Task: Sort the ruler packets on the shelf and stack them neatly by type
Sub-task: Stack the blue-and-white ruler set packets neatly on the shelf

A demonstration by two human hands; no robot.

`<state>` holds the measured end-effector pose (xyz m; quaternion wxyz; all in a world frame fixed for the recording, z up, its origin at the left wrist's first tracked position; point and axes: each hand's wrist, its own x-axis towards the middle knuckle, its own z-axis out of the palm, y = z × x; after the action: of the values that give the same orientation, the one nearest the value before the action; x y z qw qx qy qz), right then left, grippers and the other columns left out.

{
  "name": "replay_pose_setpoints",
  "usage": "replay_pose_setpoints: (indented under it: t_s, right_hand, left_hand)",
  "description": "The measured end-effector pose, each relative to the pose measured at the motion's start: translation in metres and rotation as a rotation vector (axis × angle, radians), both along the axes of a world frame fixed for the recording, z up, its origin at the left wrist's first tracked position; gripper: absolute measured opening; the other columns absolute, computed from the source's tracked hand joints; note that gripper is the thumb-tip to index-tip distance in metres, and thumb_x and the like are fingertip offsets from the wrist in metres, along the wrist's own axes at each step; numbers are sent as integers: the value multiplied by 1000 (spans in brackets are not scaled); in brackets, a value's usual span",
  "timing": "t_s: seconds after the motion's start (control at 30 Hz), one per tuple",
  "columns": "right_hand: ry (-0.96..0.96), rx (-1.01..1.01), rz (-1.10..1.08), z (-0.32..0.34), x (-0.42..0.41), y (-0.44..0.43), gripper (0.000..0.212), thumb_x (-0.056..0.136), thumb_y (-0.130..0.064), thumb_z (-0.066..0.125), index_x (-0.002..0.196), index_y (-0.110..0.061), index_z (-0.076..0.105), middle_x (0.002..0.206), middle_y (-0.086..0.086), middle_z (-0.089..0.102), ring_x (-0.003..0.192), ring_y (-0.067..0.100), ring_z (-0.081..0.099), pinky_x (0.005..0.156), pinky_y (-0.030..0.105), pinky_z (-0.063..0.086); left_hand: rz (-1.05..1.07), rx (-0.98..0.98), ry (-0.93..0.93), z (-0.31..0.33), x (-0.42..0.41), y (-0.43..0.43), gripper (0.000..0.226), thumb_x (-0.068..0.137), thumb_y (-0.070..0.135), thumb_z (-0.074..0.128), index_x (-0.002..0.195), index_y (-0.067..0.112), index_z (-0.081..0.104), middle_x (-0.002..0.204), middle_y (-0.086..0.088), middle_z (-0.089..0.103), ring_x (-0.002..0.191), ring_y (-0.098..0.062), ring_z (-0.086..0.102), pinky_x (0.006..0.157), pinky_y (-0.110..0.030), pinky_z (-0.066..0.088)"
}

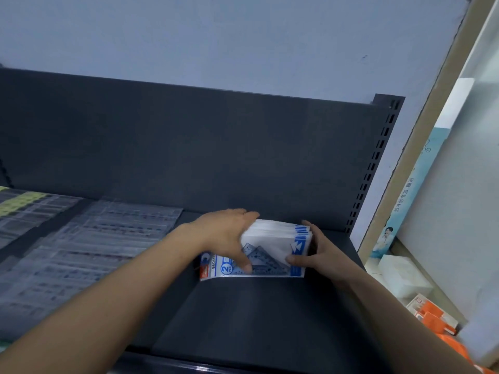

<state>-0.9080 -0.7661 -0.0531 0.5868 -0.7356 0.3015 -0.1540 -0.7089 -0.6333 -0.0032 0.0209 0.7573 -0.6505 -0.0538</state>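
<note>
1. Set-square packets [272,247], the blue/white "2 pcs" geometry type, sit as one stack on the dark shelf [243,306], right of centre, near the slotted upright [378,163].
2. L hand [229,238] grips the stack's left end: fingers curled over the far edge, thumb pressed on the top pkt's face.
3. R hand [316,255] grips the right end: thumb on the front, fingers wrapped behind. Both hands are closed on the stack, nothing else held.
4. Stack looks fanned at the far right corner & tilted, near edge low by the shelf; can't tell if it rests flat.
5. Step in hand, imo: squaring up this type. I'd loosen the hold a touch, tap the long edge on the shelf so pkts slide flush, then press both ends inward evenly.
6. Glossy sleeves prob. slip, so thumbs down on the top pkt while lowering.
7. Set it apart from the clear ruler packets [108,238] lying to the left so types don't mix; yellow-printed packets [24,206] lie further left.
</note>
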Motion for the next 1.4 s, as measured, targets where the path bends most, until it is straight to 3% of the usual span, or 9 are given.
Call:
replay_pose_setpoints:
  t_s: [0.2, 0.5, 0.63, 0.73, 0.8, 0.87, 1.0, 1.23, 1.4]
  right_hand:
    - [42, -98, -31, -2, -1, -3, 64, 76, -3, 77, 130, -20, 47, 111, -2, 69, 99, 13, 68, 82, 28, 57]
    - [79, -114, -113, -2, 4, -10, 70, 85, -5, 69, 142, -22, 32, 104, -14, 62, 89, 4, 64, 68, 15, 50]
    - [194, -203, -131, -5, 7, -6, 63, 78, -43, 70, 127, -50, 32, 113, -12, 64, 103, 14, 63, 95, 38, 49]
    - [277, -296, -116, -13, 5, -14, 51, 58, -70, 63, 94, -76, 27, 118, -16, 62, 115, 21, 57, 106, 53, 38]
    - [282, -309, -94, -9, 2, -12, 57, 54, -72, 64, 90, -81, 21, 121, -16, 60, 118, 23, 55, 106, 55, 37]
    - [297, -294, -50, -3, -3, -7, 76, 52, -71, 69, 105, -76, 15, 125, -15, 57, 121, 21, 53, 107, 53, 38]
    - [281, -242, 1, 4, -9, -3, 113, 72, -46, 79, 149, -43, -3, 129, -14, 50, 117, 14, 54, 107, 38, 41]
    - [188, -168, -34, 8, -4, -9, 113, 79, -12, 78, 153, -29, -5, 122, -11, 53, 106, 11, 61, 102, 39, 47]
    - [218, -222, -25, 7, -2, -8, 112, 80, -10, 76, 153, -30, -6, 127, -13, 47, 102, 8, 58, 95, 30, 46]
  left_hand:
    - [92, -46, 259, -2, 24, -4, 71, 53, 55, 86, 112, 28, 57, 98, 13, 65, 90, -10, 62, 83, -40, 53]
    - [119, 24, 331, -6, 37, -35, 72, 51, 61, 83, 111, 34, 53, 107, 16, 64, 102, -11, 61, 93, -35, 50]
    - [111, 149, 392, -5, 35, -38, 68, 58, 53, 85, 113, 32, 51, 111, 13, 65, 98, -9, 63, 92, -33, 51]
    - [110, 158, 468, -7, 33, -36, 100, 41, 65, 82, 126, 25, 48, 119, 10, 65, 103, -11, 64, 95, -38, 51]
    - [141, 145, 423, -9, 33, -36, 136, 36, 72, 79, 149, 22, 22, 142, 5, 47, 128, -17, 48, 107, -39, 41]
    - [193, 73, 379, -14, 33, -34, 142, 39, 71, 80, 153, 30, 5, 151, -1, 28, 138, -22, 32, 112, -39, 33]
    - [253, -46, 422, -27, 32, -30, 129, 47, 64, 84, 151, 30, 16, 142, 0, 34, 132, -21, 38, 108, -36, 37]
    - [219, -14, 551, -38, 39, -21, 142, 36, 67, 80, 153, 30, 10, 150, 3, 34, 145, -16, 12, 117, -35, 21]
    - [226, 2, 497, -32, 30, -9, 129, 59, 55, 84, 154, 32, -1, 158, -1, 7, 146, -17, 9, 115, -36, 16]
